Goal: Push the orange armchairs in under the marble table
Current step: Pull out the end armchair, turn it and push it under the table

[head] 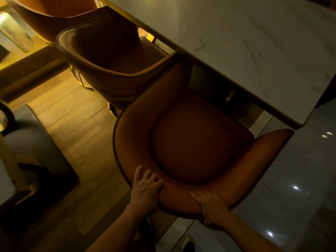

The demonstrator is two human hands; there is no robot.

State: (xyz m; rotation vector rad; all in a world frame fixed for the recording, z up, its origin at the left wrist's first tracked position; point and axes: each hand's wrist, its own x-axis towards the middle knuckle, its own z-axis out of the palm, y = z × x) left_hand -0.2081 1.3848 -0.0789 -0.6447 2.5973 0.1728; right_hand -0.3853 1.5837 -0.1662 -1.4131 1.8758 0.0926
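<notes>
An orange armchair (196, 140) stands right below me, its seat partly under the edge of the white marble table (254, 44). My left hand (146, 190) grips the top of its curved backrest on the left side. My right hand (212, 210) grips the same backrest rim a little further right. A second orange armchair (112, 59) stands beside it further along the table, with its front tucked under the tabletop. The back of a third orange armchair (49, 17) shows at the top left.
Wooden plank flooring (76, 120) lies to the left and glossy grey tiles (300, 179) to the right. A grey upholstered piece of furniture (32, 142) stands at the left edge. The table corner (298, 122) overhangs near the chair's right arm.
</notes>
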